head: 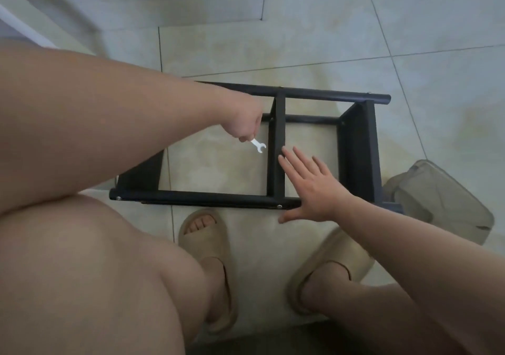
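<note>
My left hand (246, 125) curls tight round a small silver wrench (258, 145) — its open end pokes out below my fist, above the floor inside the black frame (278, 147). Right hand (311, 188) flat, fingers spread, fingertips (284, 151) touching the frame's middle bar, just right of the wrench.

Matt black metal frame (276, 147), shiny metal wrench (258, 145), glossy floor tiles (273, 45)

Wrench (258, 145) handle inside L hand (246, 125)
</note>
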`<state>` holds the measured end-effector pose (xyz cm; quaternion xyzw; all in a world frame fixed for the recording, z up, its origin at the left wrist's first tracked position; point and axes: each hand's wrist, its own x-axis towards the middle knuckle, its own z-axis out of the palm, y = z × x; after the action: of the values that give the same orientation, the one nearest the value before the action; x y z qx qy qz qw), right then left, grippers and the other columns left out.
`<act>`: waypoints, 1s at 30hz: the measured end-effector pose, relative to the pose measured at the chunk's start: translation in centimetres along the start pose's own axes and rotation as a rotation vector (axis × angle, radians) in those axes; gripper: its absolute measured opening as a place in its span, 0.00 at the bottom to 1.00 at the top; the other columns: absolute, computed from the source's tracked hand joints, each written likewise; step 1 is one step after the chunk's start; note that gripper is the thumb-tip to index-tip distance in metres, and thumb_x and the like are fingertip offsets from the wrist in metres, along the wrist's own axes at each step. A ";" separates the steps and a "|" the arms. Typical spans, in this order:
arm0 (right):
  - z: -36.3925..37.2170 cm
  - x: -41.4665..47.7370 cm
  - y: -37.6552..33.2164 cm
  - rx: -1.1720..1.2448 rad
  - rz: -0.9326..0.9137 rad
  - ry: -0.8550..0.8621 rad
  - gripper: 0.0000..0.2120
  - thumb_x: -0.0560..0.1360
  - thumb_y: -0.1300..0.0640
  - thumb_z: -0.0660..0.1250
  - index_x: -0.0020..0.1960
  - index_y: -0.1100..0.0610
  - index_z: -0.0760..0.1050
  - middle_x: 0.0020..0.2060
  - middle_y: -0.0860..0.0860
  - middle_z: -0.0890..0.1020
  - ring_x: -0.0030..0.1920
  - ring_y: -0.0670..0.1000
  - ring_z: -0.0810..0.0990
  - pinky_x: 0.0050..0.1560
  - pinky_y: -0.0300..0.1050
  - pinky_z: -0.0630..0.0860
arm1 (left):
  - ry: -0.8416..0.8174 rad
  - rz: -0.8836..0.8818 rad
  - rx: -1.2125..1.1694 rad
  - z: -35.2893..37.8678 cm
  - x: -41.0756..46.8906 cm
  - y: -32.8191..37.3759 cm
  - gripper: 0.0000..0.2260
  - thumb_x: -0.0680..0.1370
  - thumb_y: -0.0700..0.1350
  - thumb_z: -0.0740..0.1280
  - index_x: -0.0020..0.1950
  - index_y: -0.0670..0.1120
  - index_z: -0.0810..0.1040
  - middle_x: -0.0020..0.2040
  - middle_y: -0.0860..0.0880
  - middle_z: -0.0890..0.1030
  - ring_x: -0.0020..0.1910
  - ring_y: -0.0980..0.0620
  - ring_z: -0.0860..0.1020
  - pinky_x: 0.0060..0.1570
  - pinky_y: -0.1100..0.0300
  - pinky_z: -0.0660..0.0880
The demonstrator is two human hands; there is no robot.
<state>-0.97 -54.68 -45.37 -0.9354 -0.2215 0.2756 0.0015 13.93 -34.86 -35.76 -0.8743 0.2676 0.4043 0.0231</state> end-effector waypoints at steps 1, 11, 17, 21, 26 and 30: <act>0.3 0.4 0.2 0.003 -0.013 0.005 0.62 0.65 0.16 0.51 0.81 0.53 0.29 0.77 0.48 0.25 0.77 0.51 0.24 0.79 0.58 0.36 | -0.058 -0.002 -0.023 0.4 0.7 -0.2 0.08 0.80 0.42 0.66 0.52 0.44 0.85 0.47 0.49 0.85 0.41 0.53 0.79 0.38 0.63 0.73; 2.0 2.0 0.8 0.030 -0.093 0.092 0.58 0.71 0.19 0.50 0.82 0.59 0.36 0.81 0.53 0.34 0.81 0.52 0.34 0.80 0.60 0.43 | -0.236 0.064 -0.323 6.9 6.3 -1.0 0.07 0.78 0.41 0.69 0.40 0.49 0.80 0.40 0.51 0.84 0.36 0.57 0.79 0.43 0.60 0.77; 3.0 2.4 1.1 0.016 -0.117 0.188 0.57 0.72 0.22 0.54 0.82 0.62 0.44 0.82 0.56 0.41 0.82 0.55 0.40 0.80 0.62 0.46 | -0.111 0.038 -0.676 11.6 7.8 -0.4 0.03 0.76 0.41 0.71 0.46 0.49 0.83 0.40 0.49 0.82 0.40 0.51 0.79 0.43 0.57 0.78; 3.8 2.6 1.2 0.007 -0.134 0.240 0.56 0.73 0.22 0.53 0.82 0.63 0.46 0.82 0.57 0.44 0.82 0.56 0.43 0.80 0.64 0.48 | -0.085 -0.053 -1.102 14.9 7.1 -1.1 0.05 0.77 0.39 0.70 0.44 0.49 0.81 0.42 0.50 0.83 0.45 0.51 0.81 0.49 0.56 0.80; 4.1 2.7 1.4 0.004 -0.140 0.269 0.55 0.73 0.23 0.55 0.82 0.64 0.49 0.82 0.58 0.46 0.82 0.57 0.45 0.79 0.66 0.50 | -0.116 -0.119 -1.442 16.9 6.2 -0.7 0.06 0.77 0.34 0.69 0.41 0.42 0.78 0.39 0.46 0.85 0.45 0.49 0.84 0.44 0.59 0.79; 4.3 2.8 1.4 0.016 -0.153 0.318 0.55 0.73 0.24 0.56 0.81 0.65 0.51 0.82 0.59 0.50 0.82 0.57 0.48 0.78 0.66 0.51 | -0.144 -0.103 -1.545 16.9 6.0 0.1 0.08 0.78 0.32 0.65 0.41 0.41 0.74 0.37 0.44 0.84 0.43 0.49 0.85 0.41 0.62 0.81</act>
<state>-0.51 -55.30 -50.69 -0.9476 -0.2867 0.1249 0.0649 5.34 -33.28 -51.40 -0.6254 -0.1332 0.5304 -0.5566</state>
